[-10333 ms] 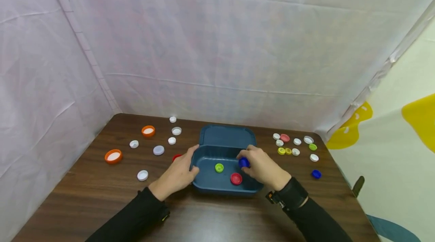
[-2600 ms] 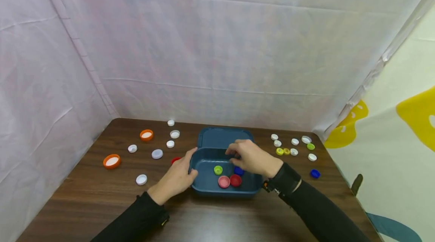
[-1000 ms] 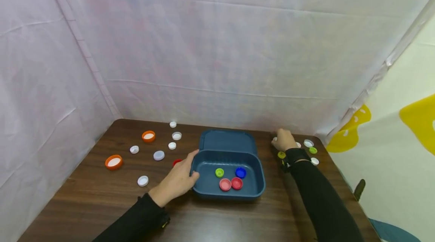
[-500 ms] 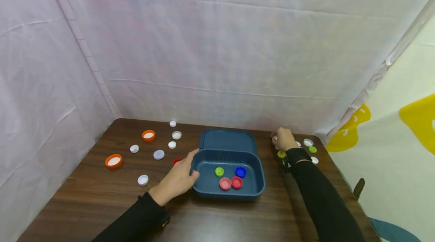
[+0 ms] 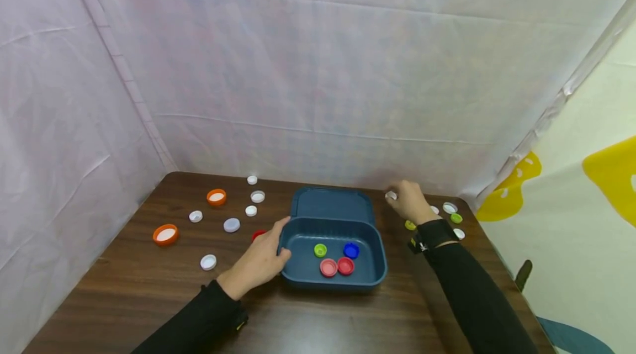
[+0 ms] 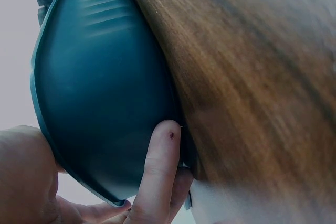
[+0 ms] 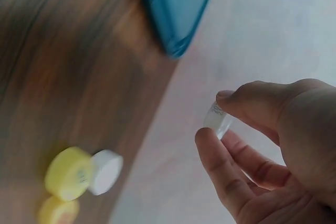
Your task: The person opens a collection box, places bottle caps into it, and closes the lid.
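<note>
My left hand (image 5: pixel 257 261) holds the left end of a dark blue plastic box (image 5: pixel 303 265), its fingers along the wall and rim in the left wrist view. Inside the box lie a green bottle cap (image 5: pixel 320 250), a blue cap (image 5: pixel 351 250), a pink cap (image 5: pixel 328 268) and a red cap (image 5: pixel 345 265). At the back right, my right hand (image 5: pixel 410 202) pinches a white bottle cap (image 7: pixel 217 119) between thumb and fingertips, raised off the table. Below that hand sit a yellow cap (image 7: pixel 69 173) and another white cap (image 7: pixel 106 171).
Behind the box is its blue lid (image 5: pixel 332 204). On the left of the table are orange caps (image 5: pixel 165 235), several white caps (image 5: pixel 208 262) and a red cap (image 5: pixel 258 235) partly behind the left hand. At right lie a green cap (image 5: pixel 456 218) and white caps. White cloth (image 5: pixel 318 94) walls the back.
My right hand dropped blue and pink caps into the box, then reached to the back-right caps. In the last half second it has lifted a white cap leftward. The left hand stays on the box.
</note>
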`<state>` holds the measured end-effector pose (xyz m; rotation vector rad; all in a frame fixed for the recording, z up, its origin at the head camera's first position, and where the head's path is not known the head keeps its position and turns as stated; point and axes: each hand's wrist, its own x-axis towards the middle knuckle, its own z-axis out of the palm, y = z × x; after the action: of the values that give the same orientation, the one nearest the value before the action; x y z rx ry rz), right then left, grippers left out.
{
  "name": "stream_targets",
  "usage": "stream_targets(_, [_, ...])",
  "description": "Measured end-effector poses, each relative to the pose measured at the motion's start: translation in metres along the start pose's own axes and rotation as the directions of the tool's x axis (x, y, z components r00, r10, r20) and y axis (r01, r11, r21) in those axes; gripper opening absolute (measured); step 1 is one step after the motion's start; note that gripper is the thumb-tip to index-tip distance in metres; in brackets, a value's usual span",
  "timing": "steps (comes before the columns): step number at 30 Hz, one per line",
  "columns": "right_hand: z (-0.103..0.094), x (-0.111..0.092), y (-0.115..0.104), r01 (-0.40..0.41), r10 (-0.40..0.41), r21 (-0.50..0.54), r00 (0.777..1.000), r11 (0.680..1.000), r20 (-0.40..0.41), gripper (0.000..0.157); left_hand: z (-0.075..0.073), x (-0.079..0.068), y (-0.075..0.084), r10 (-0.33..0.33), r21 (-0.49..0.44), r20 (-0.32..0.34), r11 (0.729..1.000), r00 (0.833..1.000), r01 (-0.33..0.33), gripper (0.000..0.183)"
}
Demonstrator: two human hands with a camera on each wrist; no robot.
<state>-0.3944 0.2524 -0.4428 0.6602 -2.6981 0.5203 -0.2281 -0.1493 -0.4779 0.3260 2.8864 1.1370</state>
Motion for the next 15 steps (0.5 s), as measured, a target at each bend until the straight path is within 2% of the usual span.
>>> stream_targets(5, [-0.011,-0.003,-0.038,0.078,-0.077,0.022,0.997,0.997,-0.011,0.017,0.0,0.0,-0.001,0.007,-0.007,-0.002,1.0,1.0,-0.007,0.08])
stream_targets(10, [-0.016,-0.006,-0.071,0.132,-0.133,0.021,0.991,0.991,0.009,0.015,0.0,0.0,-0.001,0.012,0.0,-0.004,1.0,1.0,-0.012,0.08])
stream_targets(15, [-0.02,-0.008,-0.102,0.211,-0.212,0.019,0.976,0.977,0.048,0.015,0.0,0.0,0.0,0.016,0.0,-0.004,1.0,1.0,-0.016,0.08])
